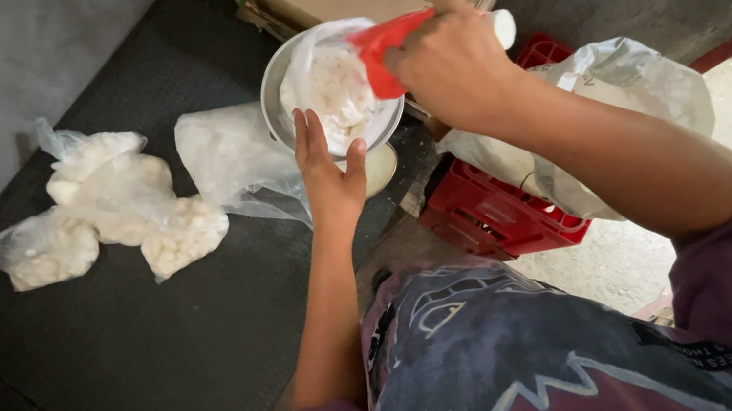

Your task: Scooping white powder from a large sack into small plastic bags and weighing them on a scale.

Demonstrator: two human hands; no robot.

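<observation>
At upper centre, the right hand [450, 58] grips a red plastic scoop [387, 53] over the clear bag of white pieces [331, 87] in a round metal bowl [277, 101]; the left hand [325, 168], fingers open, steadies the bowl's rim.

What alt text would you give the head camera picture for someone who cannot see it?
Seen from above, a person's right hand tips a red scoop into a clear bag of white pieces set in a round metal bowl, which the left hand steadies. Filled bags lie on a dark mat; a red crate stands nearby.
</observation>
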